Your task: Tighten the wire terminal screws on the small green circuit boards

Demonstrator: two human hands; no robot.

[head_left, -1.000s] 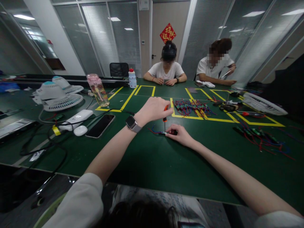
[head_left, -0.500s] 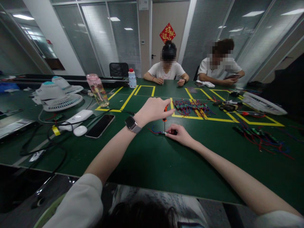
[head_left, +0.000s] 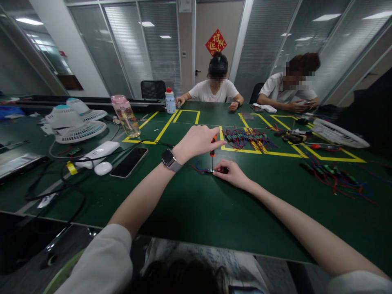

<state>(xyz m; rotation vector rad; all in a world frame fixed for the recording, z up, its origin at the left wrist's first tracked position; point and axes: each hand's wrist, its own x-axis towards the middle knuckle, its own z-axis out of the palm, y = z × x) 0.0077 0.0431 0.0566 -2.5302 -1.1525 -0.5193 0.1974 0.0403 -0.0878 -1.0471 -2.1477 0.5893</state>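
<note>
1. Glass partitions with blinds close off the room behind a long green table [head_left: 190, 212] marked with yellow tape boxes; two other people sit at its far side, hands on the tabletop.
2. Two white desk fans [head_left: 73, 122] lie flat at the left, their cables running toward the near edge.
3. One clear water bottle [head_left: 126, 116] with a pink lid stands near the fans; whether any liquid is in it is hard to judge. A smaller white bottle [head_left: 170, 102] with a red cap stands further back, contents hidden.
4. One taped box holds a heap of wired circuit boards [head_left: 249, 139], too tangled to count.
5. Left hand [head_left: 199, 141] is closed around the orange handle of a small screwdriver [head_left: 212, 157], held upright, its tip down on a small board.
6. Right hand [head_left: 231, 171] pinches that small board [head_left: 209, 171] flat to the table, mid-table just ahead of the person; its fingers cover part of the board, and its details are too small to make out.
</note>
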